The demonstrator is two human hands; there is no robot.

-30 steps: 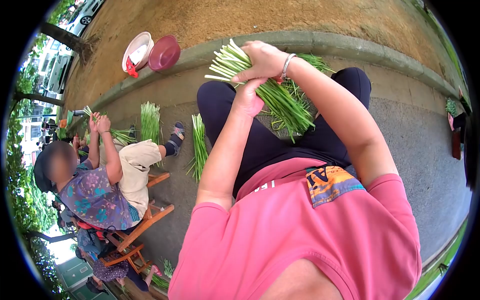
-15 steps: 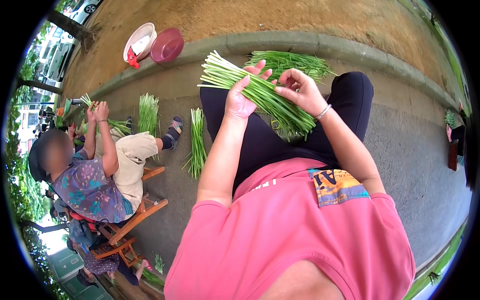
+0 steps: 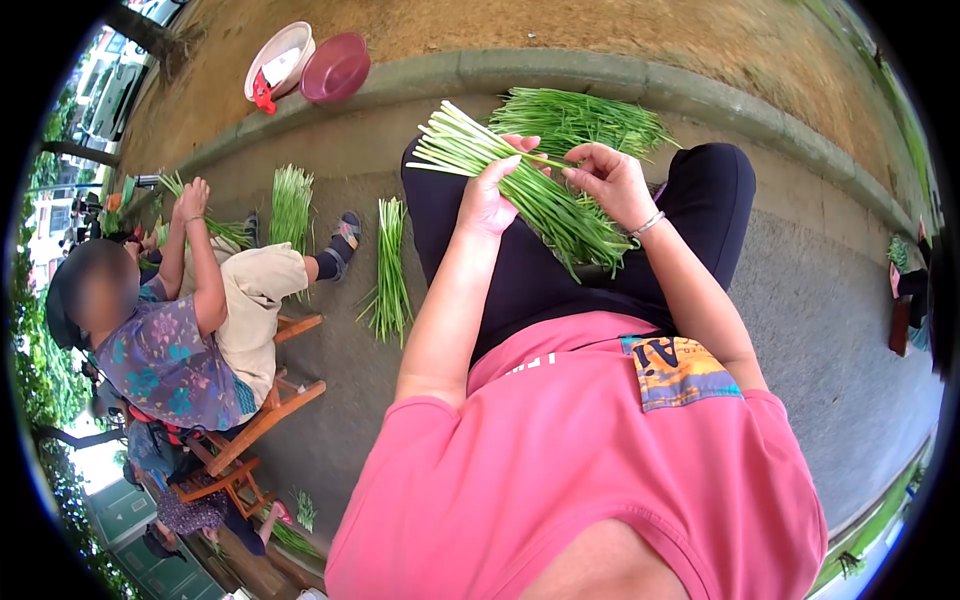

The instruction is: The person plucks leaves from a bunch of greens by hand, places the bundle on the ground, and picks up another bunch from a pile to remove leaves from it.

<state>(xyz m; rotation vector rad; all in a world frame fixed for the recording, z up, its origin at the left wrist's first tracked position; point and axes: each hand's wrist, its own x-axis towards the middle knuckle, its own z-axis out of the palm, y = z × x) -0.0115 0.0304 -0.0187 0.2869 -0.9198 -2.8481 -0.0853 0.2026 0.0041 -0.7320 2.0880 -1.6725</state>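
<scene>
A thick bundle of long green chives (image 3: 560, 215) with pale stem ends lies slanted above my lap. My left hand (image 3: 490, 195) is wrapped round its upper part, the pale ends pointing up and to the left. Just right of it my right hand (image 3: 612, 185) has thumb and forefinger pinched on the end of a thin chive stalk at the bundle's upper edge. A large loose heap of chives (image 3: 580, 120) lies on the ground beyond my hands. Left of my knee, a smaller bunch of chives (image 3: 390, 270) lies on the pavement.
To the left a person (image 3: 180, 350) sits on a wooden chair (image 3: 265, 420), holding green stalks, with another chive bunch (image 3: 291, 205) nearby. A pale basin (image 3: 280, 58) and a dark pink basin (image 3: 335, 68) stand past the kerb (image 3: 540, 68). More people sit at lower left.
My right hand's fingers have gone from loosely spread to a pinch on a stalk. My left fingers have curled in over the bundle. The view has shifted slightly.
</scene>
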